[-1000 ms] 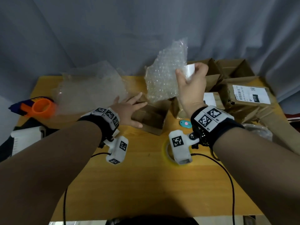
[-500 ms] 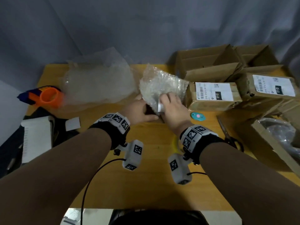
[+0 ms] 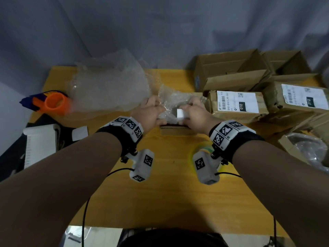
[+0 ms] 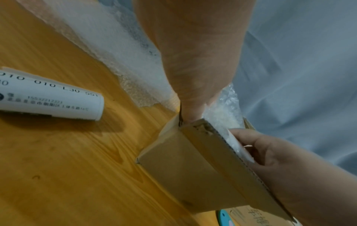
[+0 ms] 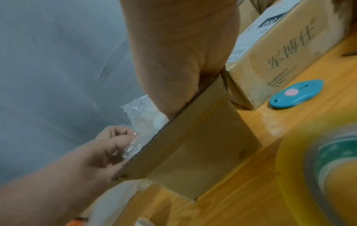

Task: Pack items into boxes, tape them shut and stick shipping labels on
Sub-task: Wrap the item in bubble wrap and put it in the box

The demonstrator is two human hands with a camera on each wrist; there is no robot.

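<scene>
A small open cardboard box (image 3: 175, 131) (image 4: 183, 160) (image 5: 193, 152) stands mid-table. A crumpled bubble wrap sheet (image 3: 175, 98) (image 5: 144, 120) lies in its mouth and spills over the far rim. My left hand (image 3: 154, 108) (image 5: 110, 146) is at the box's left end, fingers curled on the wrap. My right hand (image 3: 193, 107) (image 4: 268, 152) is at the right end and grips a small white item (image 3: 180, 113) (image 4: 240, 146), held low in the opening against the wrap. The box's inside is hidden.
A loose bubble wrap pile (image 3: 110, 86) and an orange tape dispenser (image 3: 53, 102) sit at the left. Labelled sealed boxes (image 3: 236, 105) and open boxes (image 3: 231, 72) crowd the right. A yellow tape roll (image 5: 328, 168), blue cutter (image 5: 295, 94) and label roll (image 4: 48, 97) lie nearby.
My right hand brought the bubble wrap and white item down from the air into the box mouth. My left hand shifted from the box's side onto the wrap.
</scene>
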